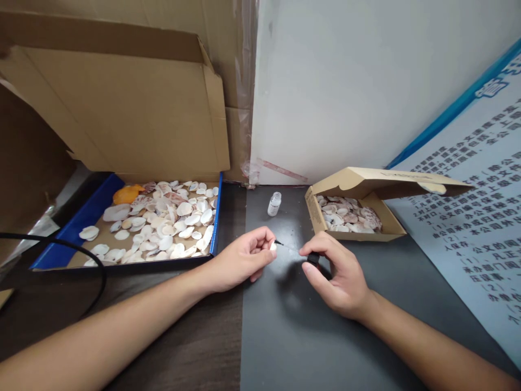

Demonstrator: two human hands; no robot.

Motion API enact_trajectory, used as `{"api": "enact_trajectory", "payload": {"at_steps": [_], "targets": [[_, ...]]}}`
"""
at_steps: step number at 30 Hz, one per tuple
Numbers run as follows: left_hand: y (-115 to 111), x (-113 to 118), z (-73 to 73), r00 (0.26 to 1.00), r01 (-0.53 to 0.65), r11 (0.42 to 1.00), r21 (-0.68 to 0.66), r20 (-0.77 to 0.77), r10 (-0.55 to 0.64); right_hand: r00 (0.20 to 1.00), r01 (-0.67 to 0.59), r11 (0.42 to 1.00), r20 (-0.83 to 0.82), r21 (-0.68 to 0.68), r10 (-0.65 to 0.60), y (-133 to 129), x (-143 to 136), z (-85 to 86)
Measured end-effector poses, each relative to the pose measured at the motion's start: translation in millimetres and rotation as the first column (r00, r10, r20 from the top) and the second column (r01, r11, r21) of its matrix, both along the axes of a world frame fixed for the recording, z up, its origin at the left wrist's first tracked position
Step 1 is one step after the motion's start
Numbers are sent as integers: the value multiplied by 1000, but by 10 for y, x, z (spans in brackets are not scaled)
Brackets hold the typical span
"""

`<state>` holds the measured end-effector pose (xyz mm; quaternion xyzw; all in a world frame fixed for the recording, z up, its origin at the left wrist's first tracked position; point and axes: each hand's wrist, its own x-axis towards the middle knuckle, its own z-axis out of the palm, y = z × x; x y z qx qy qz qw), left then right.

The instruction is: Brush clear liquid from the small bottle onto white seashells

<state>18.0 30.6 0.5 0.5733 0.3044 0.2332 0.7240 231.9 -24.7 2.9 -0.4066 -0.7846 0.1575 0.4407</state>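
A small white shell (273,247) is pinched between the thumb and fingers of my left hand (246,258). My right hand (340,277) grips a black cap (313,258) between thumb and fingers. From this cap a thin applicator brush (285,246) points left, its dark tip close to the shell; whether they touch I cannot tell. Behind both hands an uncapped small clear bottle (274,205) with a white label stands upright on the grey mat (277,336).
To the left, an open blue-edged cardboard box (217,222) holds many pale shells (165,217) and an orange shell (127,194). A smaller cardboard box (316,214) with shells stands at right, lid raised. A black cable (103,271) curves at far left; a printed sheet (459,233) lies right.
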Motion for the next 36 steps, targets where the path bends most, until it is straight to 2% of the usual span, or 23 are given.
{"api": "enact_trajectory", "payload": {"at_steps": [6,11,16,21,26,31,36], "targets": [[3,3,12,1000,4,1000,3,-5,-4,999,52,999,5,-12,-52,-2,0,-2],[-2,6,19,1000,-2,1000,-11,-8,1,1000,-12,1000,5,-9,12,-4,-3,-1],[-5,-2,25,1000,-5,1000,-7,-12,4,999,36,999,7,-15,-36,0,0,3],[-3,-5,19,1000,2,1000,-5,-7,-2,1000,-29,1000,4,-11,29,-5,3,4],[-5,-5,27,1000,0,1000,0,-13,0,999,49,999,-2,-14,-49,-1,0,6],[-9,-5,28,1000,-1,1000,-8,-15,1,1000,-21,1000,-1,-14,21,-3,-4,5],[-5,-3,26,1000,3,1000,-5,-16,-3,999,31,999,-10,-11,-31,-1,-2,4]]}}
